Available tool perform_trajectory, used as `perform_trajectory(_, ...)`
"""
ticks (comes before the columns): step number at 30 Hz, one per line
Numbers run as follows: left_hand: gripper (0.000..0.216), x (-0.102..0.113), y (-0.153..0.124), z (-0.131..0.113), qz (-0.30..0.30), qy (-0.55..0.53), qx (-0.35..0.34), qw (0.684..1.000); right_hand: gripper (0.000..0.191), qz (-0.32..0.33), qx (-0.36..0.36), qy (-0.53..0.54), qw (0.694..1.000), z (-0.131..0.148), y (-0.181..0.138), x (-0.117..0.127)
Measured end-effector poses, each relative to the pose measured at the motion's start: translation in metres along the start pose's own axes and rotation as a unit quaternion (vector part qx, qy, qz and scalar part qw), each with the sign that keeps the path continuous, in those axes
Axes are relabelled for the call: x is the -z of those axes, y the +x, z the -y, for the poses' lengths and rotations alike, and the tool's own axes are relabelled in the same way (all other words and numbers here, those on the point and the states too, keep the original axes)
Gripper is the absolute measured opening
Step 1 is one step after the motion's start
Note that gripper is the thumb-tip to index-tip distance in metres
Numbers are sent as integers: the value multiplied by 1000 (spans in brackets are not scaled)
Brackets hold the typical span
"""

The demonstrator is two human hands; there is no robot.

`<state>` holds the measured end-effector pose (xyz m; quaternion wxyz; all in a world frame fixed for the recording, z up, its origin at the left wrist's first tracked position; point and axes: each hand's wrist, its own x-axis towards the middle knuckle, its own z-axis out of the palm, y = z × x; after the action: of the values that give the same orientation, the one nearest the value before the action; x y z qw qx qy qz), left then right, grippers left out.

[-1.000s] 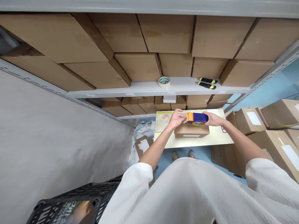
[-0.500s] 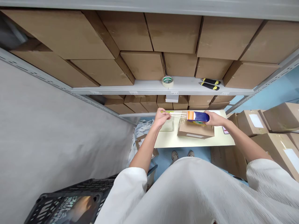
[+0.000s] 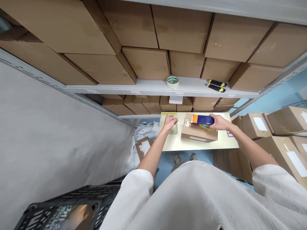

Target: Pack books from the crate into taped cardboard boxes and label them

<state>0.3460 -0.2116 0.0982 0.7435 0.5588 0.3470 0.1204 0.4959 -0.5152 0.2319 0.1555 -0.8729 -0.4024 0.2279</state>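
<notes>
A small cardboard box (image 3: 198, 134) lies on a pale yellow table (image 3: 203, 144). My right hand (image 3: 220, 122) is wrapped round a blue and orange tape dispenser (image 3: 202, 120) held over the box's top. My left hand (image 3: 170, 121) is to the left of the box with its fingers pinched on the end of a strip of clear tape (image 3: 186, 122) that runs back to the dispenser. Under that hand a green-edged sheet (image 3: 169, 128) lies on the table.
Shelves packed with brown cartons (image 3: 144, 64) rise behind the table. A tape roll (image 3: 172, 81) and a black and yellow tool (image 3: 215, 85) sit on the shelf edge. More labelled cartons (image 3: 283, 127) stand at right. A black crate (image 3: 67, 210) is at lower left.
My left hand drew the tape's end leftward away from the dispenser, then came slightly back toward the box. The dispenser stayed over the box top.
</notes>
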Motion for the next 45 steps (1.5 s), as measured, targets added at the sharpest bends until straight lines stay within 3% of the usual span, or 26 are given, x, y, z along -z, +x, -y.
perform_trajectory(14,45,1,17,42,-2,40,31,999,40,35,-24,-129,991,34,11,0)
perform_trajectory(18,44,-6,17,50,17,71,67,995,42,39,-34,-137,989,35,14,-3)
perform_trajectory(31,37,-29,8,66,37,81,46,995,43,31,-30,-124,991,35,12,-5)
perform_trajectory(37,33,-26,3,66,-13,114,-36,993,42,32,-31,-114,992,38,9,-4)
perform_trajectory(42,28,-17,0,55,71,112,-42,990,43,30,-25,-108,993,36,9,-5)
perform_trajectory(45,49,-15,-1,36,127,185,-142,964,42,27,-16,-101,994,33,9,-7)
